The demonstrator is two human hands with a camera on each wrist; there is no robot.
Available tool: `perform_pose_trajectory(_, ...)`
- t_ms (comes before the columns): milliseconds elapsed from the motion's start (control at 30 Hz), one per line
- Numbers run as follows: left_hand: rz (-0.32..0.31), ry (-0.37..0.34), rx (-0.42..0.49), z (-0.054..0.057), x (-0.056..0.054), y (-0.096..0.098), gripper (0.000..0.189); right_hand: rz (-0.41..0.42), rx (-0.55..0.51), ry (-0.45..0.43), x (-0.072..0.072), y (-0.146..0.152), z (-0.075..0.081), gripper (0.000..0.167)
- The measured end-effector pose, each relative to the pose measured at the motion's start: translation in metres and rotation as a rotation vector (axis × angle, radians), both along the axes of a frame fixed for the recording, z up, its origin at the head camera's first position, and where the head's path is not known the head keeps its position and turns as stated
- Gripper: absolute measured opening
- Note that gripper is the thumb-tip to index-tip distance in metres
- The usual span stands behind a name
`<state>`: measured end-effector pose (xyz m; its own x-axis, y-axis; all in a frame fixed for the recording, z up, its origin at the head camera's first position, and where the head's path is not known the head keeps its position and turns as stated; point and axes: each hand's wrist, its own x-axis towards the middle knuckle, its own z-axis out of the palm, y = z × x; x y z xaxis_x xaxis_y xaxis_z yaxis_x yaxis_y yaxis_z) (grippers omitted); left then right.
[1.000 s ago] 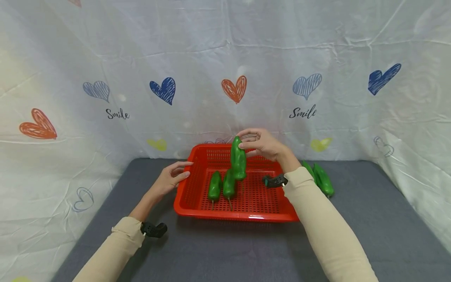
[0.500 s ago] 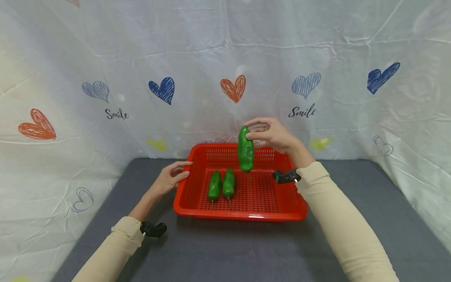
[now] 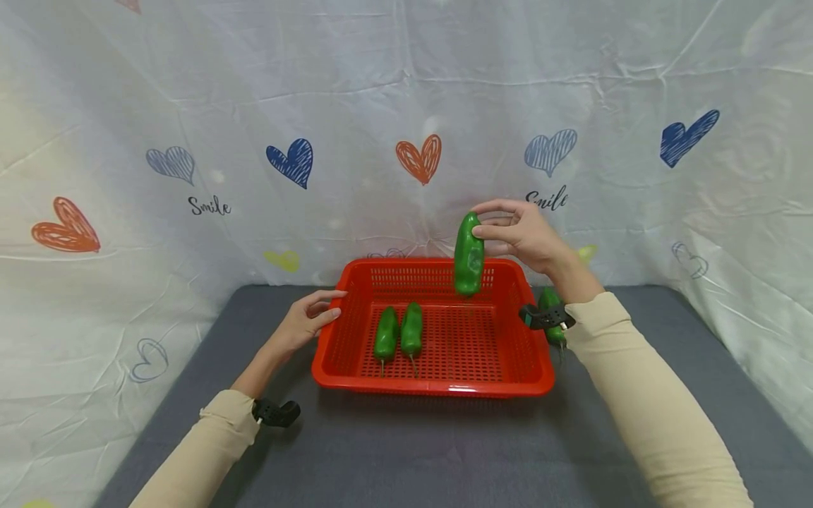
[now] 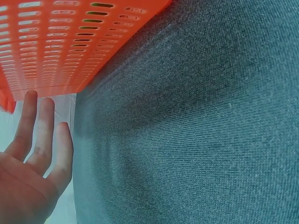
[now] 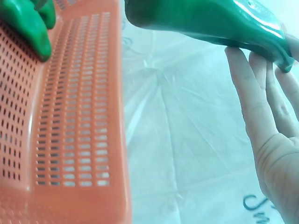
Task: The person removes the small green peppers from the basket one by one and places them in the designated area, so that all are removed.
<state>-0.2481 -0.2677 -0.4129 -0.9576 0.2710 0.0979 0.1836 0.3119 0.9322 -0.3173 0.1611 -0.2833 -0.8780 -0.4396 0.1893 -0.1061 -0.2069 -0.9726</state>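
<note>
My right hand (image 3: 526, 233) pinches a green pepper (image 3: 468, 264) near its upper tip, thumb on one side and fingers on the other. The pepper hangs almost upright above the back right part of the red basket (image 3: 432, 387). In the right wrist view the held pepper (image 5: 201, 21) is beyond the basket's rim, close to the fingers. Two more green peppers, a left one (image 3: 386, 335) and a right one (image 3: 411, 330), lie side by side on the basket floor. My left hand (image 3: 306, 321) rests at the basket's left rim; its fingers look nearly straight in the left wrist view.
Another green pepper (image 3: 551, 331) lies on the grey tablecloth (image 3: 406, 451) right of the basket, partly hidden by the right wrist's black strap (image 3: 540, 317). A white curtain (image 3: 356, 85) with printed hearts hangs behind the table.
My right hand has lifted the pepper and carried it to the right, away from the two in the basket. The left hand has stayed at the rim.
</note>
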Motion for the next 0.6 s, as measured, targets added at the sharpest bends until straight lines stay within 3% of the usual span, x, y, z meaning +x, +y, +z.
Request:
perform_pose_trajectory(267,0.001,0.004,-0.009,-0.001,0.0,0.0,0.044,-0.047,-0.041,0.06,0.003,0.025,0.005,0.032)
perform_pose_trajectory(600,0.005,0.002,-0.009,0.0,0.0,0.001,0.044,-0.095,-0.064,0.063,0.004,0.054,0.009,0.032)
